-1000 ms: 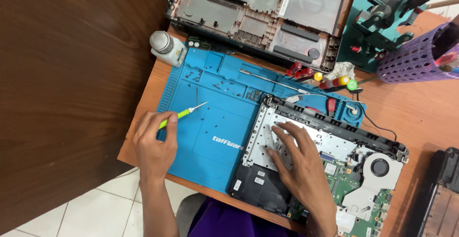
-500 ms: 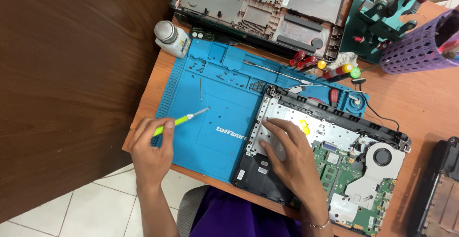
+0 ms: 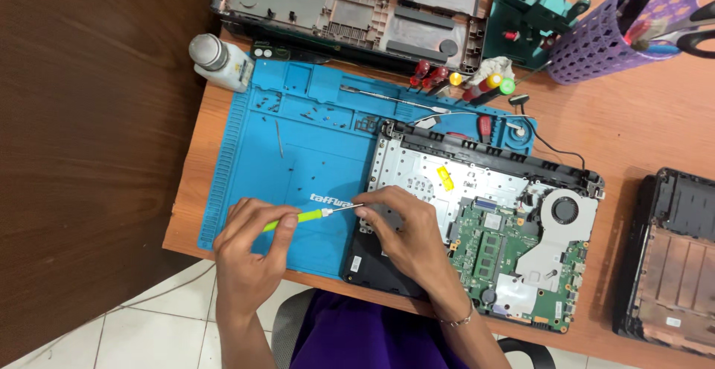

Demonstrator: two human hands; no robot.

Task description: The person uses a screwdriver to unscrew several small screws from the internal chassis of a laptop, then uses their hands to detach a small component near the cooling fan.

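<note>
My left hand point(image 3: 249, 253) grips a small screwdriver with a yellow-green handle point(image 3: 309, 217) over the near part of the blue work mat point(image 3: 261, 168). Its metal tip points right and meets the fingertips of my right hand point(image 3: 406, 239). That hand rests on the near left corner of an opened laptop base point(image 3: 477, 212), covering the dark part there. The laptop shows a silver metal plate, a green circuit board point(image 3: 495, 246) and a round fan point(image 3: 564, 210).
Small screws lie scattered on the mat's far trays. A white bottle point(image 3: 217, 59) stands at the mat's far left corner. Another laptop shell point(image 3: 350, 4) lies beyond, with several colour-handled screwdrivers point(image 3: 462, 82), a purple mesh holder point(image 3: 607, 30) and a dark case point(image 3: 674, 253) at right.
My left hand has swung the screwdriver rightward so its tip now reaches my right fingertips at the laptop's left edge. The camera has moved in closer.
</note>
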